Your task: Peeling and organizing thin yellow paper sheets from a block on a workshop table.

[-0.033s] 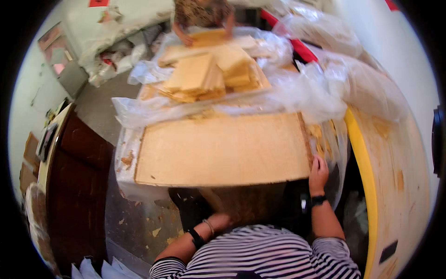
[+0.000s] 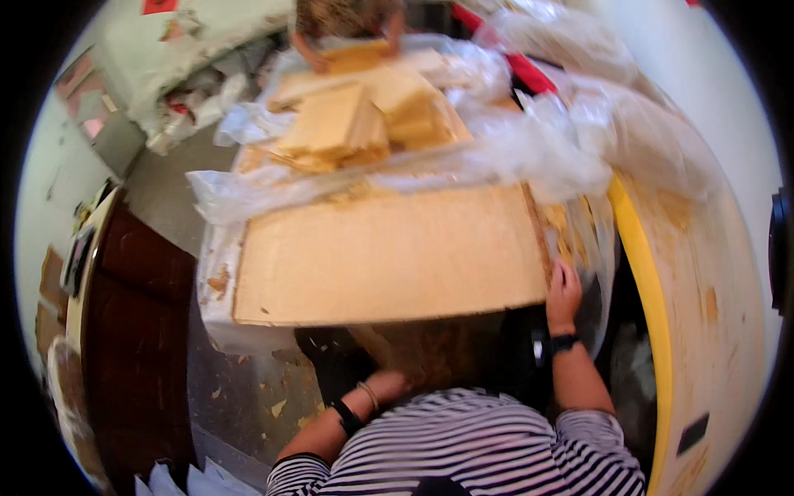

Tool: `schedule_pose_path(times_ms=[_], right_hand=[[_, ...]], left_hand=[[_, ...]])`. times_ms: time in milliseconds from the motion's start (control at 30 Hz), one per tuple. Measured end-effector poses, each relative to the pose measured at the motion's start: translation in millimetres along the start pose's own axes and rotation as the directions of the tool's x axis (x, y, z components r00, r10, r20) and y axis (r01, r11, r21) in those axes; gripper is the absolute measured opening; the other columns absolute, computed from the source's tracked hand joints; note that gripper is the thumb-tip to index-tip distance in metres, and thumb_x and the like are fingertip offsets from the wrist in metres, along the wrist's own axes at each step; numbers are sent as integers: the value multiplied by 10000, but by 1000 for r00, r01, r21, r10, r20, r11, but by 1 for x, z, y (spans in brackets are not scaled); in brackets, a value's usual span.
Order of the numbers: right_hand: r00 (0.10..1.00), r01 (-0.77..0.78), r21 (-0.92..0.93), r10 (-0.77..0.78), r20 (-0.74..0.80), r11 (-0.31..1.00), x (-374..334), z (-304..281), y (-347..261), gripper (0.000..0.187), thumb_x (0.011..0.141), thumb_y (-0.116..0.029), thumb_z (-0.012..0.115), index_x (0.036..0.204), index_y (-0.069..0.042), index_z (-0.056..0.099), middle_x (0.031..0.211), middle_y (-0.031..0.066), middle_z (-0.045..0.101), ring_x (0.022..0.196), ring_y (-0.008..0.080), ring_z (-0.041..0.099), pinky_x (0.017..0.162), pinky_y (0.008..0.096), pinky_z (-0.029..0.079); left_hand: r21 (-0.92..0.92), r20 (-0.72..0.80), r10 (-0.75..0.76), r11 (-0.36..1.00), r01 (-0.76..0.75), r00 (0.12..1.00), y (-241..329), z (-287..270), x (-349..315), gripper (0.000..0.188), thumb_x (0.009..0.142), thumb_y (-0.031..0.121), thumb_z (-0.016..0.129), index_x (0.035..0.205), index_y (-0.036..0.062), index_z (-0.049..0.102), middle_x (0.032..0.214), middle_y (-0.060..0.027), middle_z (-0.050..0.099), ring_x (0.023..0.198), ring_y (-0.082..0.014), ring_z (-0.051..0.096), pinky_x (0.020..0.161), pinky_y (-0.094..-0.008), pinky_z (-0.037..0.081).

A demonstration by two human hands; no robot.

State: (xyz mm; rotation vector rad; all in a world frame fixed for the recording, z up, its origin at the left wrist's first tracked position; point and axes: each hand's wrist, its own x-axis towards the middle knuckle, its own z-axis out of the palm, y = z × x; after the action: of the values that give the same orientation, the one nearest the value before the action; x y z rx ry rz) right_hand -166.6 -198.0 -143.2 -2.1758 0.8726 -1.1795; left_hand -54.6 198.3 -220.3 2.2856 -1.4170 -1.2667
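Note:
A large, pale, rectangular board [image 2: 389, 256] with darker, rough side edges lies across the near end of the plastic-covered table [image 2: 217, 310]. At the board's near right corner is my right hand [image 2: 564, 296], its fingers closed along the side edge. My left hand [image 2: 389, 385] hangs low in front of my body, below the board's front edge and apart from it. Its fingers are smeared and partly lost against the dark area. Beyond the board, stacks of thin yellowish sheets [image 2: 331, 120] rest on the table, behind a bunched strip of clear plastic film [image 2: 273, 198].
Across the table another person's hands [image 2: 317, 62] are at a yellow sheet. Dark brown cabinets [image 2: 141, 331] stand at the left. On the right runs a pale wooden surface with a yellow edge [image 2: 649, 306], with plastic-wrapped bundles [image 2: 637, 132] behind it. Scraps [image 2: 279, 407] litter the floor.
The whole scene sits slightly higher and further left in the picture. Both hands keep about the same places relative to the board.

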Motion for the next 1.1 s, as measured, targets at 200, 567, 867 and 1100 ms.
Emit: schedule_pose_path(times_ms=[200, 567, 867, 1100], right_hand=[[1000, -9, 26, 10, -28, 1000, 10, 6, -18, 218, 979, -177, 586, 1054, -2, 691, 998, 168, 686, 920, 339, 652, 815, 377, 507], [891, 436, -258, -372, 261, 862, 8, -9, -70, 356, 902, -172, 623, 1243, -69, 633, 1315, 130, 609, 1273, 318, 525, 1103, 486, 357], [932, 310, -249, -242, 268, 918, 21, 6, -63, 433, 864, -158, 667, 1271, -32, 595, 1345, 149, 582, 1266, 340, 517, 1081, 450, 391], [977, 120, -325, -53, 208, 938, 58, 10, -60, 494, 818, -252, 739, 1249, -48, 611, 1159, 158, 629, 1061, 358, 599, 910, 438, 490]], left_hand=[[-112, -104, 9, 993, -21, 995, -12, -1, 3, 337, 937, 353, 552, 1113, 105, 698, 1022, -213, 693, 928, -398, 667, 813, -473, 526], [-120, -77, -24, 993, 15, 997, -2, -4, 6, 352, 942, 332, 556, 1170, 97, 684, 1050, -214, 692, 969, -392, 660, 830, -462, 526], [-203, -63, -48, 978, 34, 997, 15, -29, -2, 364, 953, 354, 563, 1142, 76, 701, 1100, -217, 689, 994, -391, 663, 859, -441, 526], [-64, 52, 19, 998, -15, 998, 25, -31, 2, 392, 978, 363, 499, 1198, 90, 676, 1155, -186, 688, 1034, -369, 656, 912, -424, 505]])
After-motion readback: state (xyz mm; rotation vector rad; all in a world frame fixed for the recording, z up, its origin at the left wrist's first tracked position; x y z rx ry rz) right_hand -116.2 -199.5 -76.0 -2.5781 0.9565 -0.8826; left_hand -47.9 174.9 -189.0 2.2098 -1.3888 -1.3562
